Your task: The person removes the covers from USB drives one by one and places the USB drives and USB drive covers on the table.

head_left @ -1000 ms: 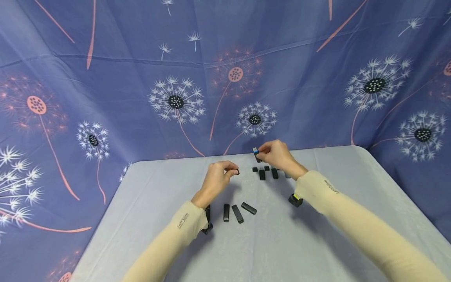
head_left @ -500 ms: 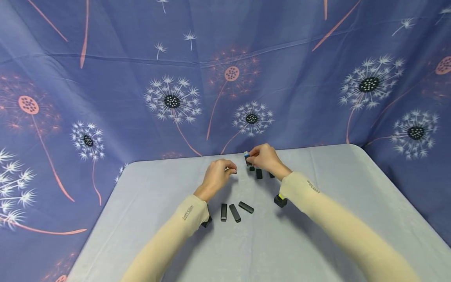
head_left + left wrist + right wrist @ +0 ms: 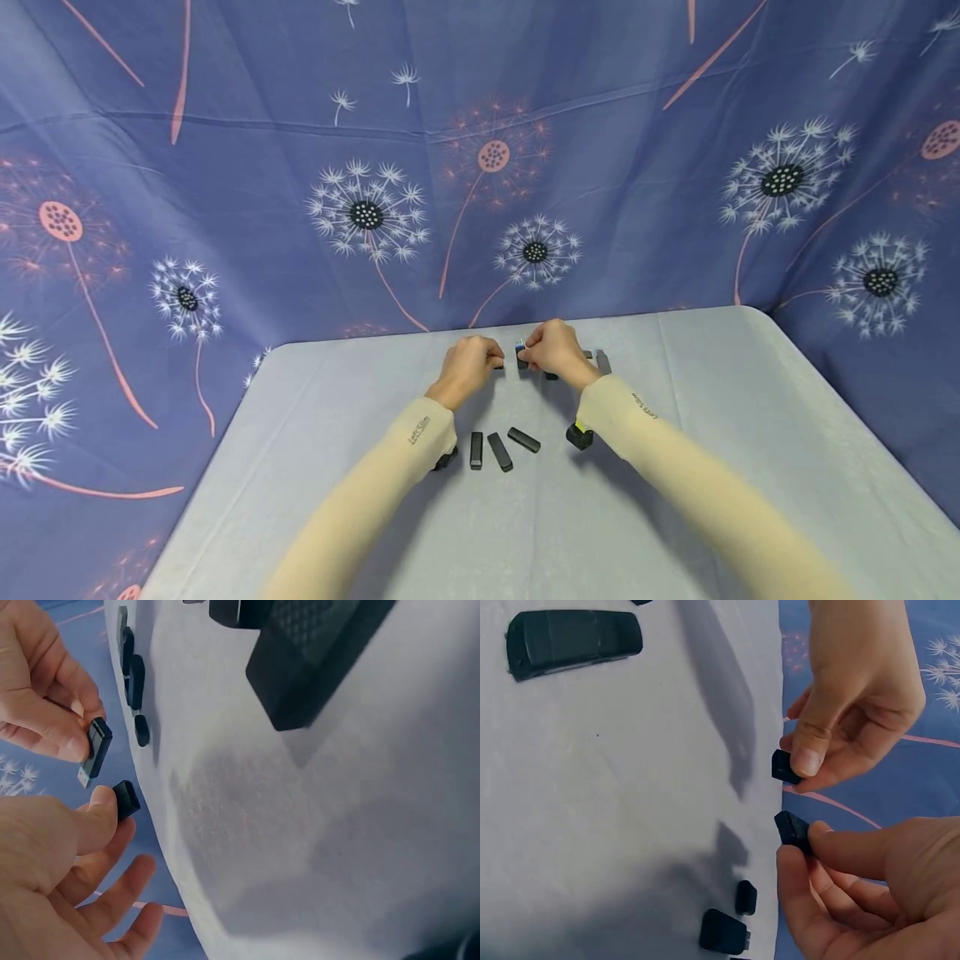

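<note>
My left hand [image 3: 467, 367] pinches a small black USB stick cap [image 3: 126, 800] between thumb and fingers, its other fingers spread in the left wrist view. Just to its right, my right hand [image 3: 555, 350] pinches a black USB stick [image 3: 96, 750] by its body. The stick's bare metal plug [image 3: 84, 777] points toward the cap, with a short gap between them. Both hands are over the far part of the table. Beside the right hand lie a loose cap [image 3: 745, 898] and an uncapped USB stick [image 3: 724, 931], partly hidden by that hand in the head view.
Nearer the front lie a black stick [image 3: 476, 451], a second stick [image 3: 499, 452] and a third one [image 3: 524, 440], slanted. A grey stick [image 3: 603, 362] lies at the back right. A blue dandelion-print curtain [image 3: 420, 167] hangs behind the pale tabletop [image 3: 360, 375].
My right hand has come down and left with the USB stick, closer to the cap. My left hand has shifted only slightly, still pinching the cap. The front sticks stay put on the table.
</note>
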{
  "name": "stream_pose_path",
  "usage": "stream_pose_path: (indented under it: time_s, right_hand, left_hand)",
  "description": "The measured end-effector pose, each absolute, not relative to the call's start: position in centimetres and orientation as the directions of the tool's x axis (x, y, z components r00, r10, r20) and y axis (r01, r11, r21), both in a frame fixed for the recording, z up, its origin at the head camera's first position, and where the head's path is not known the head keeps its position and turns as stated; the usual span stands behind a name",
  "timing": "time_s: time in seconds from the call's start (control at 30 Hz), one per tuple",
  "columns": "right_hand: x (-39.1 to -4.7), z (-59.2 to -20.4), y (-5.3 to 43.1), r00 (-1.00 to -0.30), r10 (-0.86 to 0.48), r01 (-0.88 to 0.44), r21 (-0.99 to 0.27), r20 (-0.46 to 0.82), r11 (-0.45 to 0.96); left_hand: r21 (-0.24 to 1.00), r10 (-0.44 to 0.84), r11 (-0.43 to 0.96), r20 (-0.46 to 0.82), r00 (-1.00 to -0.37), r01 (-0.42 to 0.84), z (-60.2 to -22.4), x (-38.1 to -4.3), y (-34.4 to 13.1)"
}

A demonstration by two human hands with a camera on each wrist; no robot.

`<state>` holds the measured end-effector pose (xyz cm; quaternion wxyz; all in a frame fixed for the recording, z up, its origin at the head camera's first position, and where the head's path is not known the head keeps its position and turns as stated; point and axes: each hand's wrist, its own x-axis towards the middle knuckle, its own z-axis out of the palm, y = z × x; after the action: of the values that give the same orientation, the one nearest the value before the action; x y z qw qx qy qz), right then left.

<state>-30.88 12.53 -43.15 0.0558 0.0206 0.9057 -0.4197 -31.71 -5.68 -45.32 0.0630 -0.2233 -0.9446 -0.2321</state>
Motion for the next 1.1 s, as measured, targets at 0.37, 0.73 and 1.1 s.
stream_pose_path:
  time_s: [0.37, 0.73, 1.1]
  right_hand:
    - [-31.9, -43.9, 11.0, -0.975, 0.039, 0.159, -0.565, -0.217, 0.81]
    - [-32.9, -44.1, 11.0, -0.95, 0.099, 0.255, -0.554, -0.295, 0.793]
    - [-32.9, -44.1, 10.9, -0.954, 0.077, 0.232, -0.55, -0.29, 0.802]
  left_hand:
    - [0.376, 0.365, 0.836, 0.161, -0.917, 0.399, -46.1, -32.8, -5.0]
    - [0.358, 0.363, 0.867, 0.023, -0.932, 0.347, -46.5, -34.0, -3.8]
    - [0.372, 0.381, 0.857, 0.009, -0.924, 0.357, -46.4, -34.9, -3.0]
